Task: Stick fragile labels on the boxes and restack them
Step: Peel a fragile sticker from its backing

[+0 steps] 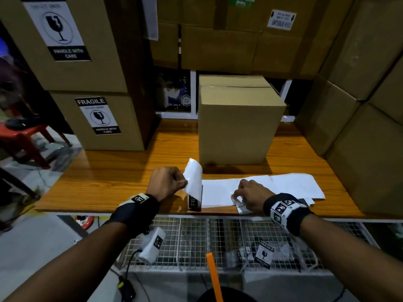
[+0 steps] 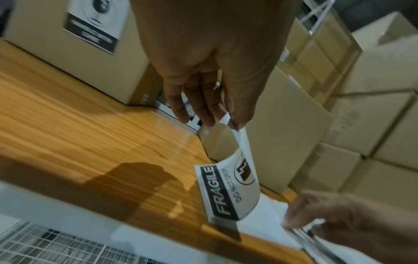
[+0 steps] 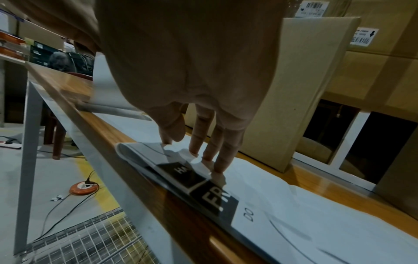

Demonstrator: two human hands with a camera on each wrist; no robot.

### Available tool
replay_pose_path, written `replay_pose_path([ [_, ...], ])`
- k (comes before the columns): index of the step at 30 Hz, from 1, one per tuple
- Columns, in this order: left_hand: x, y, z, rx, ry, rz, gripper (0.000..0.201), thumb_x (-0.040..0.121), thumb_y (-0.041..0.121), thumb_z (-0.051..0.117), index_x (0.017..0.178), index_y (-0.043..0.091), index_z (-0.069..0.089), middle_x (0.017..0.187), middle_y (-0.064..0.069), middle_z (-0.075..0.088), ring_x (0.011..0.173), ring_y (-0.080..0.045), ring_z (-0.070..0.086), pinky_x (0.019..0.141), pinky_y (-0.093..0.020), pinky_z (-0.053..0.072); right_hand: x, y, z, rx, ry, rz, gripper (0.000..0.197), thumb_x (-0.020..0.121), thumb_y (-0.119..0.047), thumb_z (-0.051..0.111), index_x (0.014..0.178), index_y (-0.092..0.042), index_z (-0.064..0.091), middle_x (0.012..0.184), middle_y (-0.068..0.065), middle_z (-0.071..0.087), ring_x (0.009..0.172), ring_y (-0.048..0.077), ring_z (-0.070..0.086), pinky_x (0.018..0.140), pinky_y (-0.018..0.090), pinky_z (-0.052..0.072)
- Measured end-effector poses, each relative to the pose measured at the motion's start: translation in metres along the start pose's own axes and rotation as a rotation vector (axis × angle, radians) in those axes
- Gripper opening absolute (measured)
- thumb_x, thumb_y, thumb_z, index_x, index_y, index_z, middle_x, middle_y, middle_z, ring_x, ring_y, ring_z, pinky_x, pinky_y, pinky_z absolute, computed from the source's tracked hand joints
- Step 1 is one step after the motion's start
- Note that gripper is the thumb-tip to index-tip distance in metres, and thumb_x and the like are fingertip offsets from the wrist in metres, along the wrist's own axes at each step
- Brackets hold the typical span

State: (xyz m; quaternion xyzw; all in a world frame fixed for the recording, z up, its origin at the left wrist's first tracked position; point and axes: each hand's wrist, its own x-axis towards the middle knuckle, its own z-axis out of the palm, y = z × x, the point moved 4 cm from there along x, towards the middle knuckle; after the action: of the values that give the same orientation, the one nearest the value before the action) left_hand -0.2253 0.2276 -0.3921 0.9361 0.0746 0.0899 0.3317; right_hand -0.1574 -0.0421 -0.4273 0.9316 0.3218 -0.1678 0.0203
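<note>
My left hand [image 1: 172, 182] pinches the top edge of a curled fragile label [image 1: 193, 184] [image 2: 228, 189], lifted off the white backing sheets [image 1: 257, 188] on the wooden table [image 1: 122, 171]. My right hand [image 1: 248, 197] presses straight fingers [image 3: 214, 151] on a strip of fragile labels [image 3: 181, 171] at the table's front edge. An unlabelled cardboard box [image 1: 237, 125] stands just behind the sheets. On the left are two stacked boxes [image 1: 104, 118] that carry fragile labels.
Cardboard boxes [image 1: 359, 105] wall in the right side and the back. A wire-mesh shelf [image 1: 218, 243] below the table's edge holds loose labels. A red stool [image 1: 26, 138] stands at the left. Cables and an orange reel [image 3: 83, 187] lie on the floor.
</note>
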Motion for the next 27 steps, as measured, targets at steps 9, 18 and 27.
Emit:
replay_pose_path([
  [9,-0.008,-0.017,-0.045,-0.077,0.137,-0.032,0.016,0.08,0.018,0.083,0.068,0.016,0.071,0.068,0.005,0.071,0.067,-0.01,0.067,0.064,-0.03,0.055,0.002,-0.003,0.001,-0.004,-0.002,0.033,0.028,0.097,-0.018,0.052,0.117,-0.032,0.065,0.123,0.004,0.049,0.113,0.028,0.047,0.089,0.041,0.046],
  [18,-0.005,-0.015,-0.099,-0.142,0.237,-0.041,0.012,0.083,0.018,0.08,0.074,0.015,0.074,0.074,0.004,0.075,0.074,-0.009,0.071,0.072,-0.028,0.057,0.004,-0.004,0.002,-0.043,-0.011,0.058,0.034,0.094,-0.012,0.051,0.115,-0.035,0.063,0.121,0.003,0.048,0.109,0.026,0.047,0.085,0.043,0.049],
  [27,-0.016,-0.023,-0.099,-0.129,0.237,-0.021,0.01,0.084,0.018,0.079,0.076,0.014,0.075,0.077,0.004,0.075,0.074,-0.005,0.07,0.07,-0.021,0.054,0.004,-0.003,0.003,-0.086,0.014,0.057,0.038,0.094,-0.011,0.052,0.121,-0.035,0.063,0.123,0.002,0.049,0.11,0.025,0.048,0.08,0.04,0.049],
])
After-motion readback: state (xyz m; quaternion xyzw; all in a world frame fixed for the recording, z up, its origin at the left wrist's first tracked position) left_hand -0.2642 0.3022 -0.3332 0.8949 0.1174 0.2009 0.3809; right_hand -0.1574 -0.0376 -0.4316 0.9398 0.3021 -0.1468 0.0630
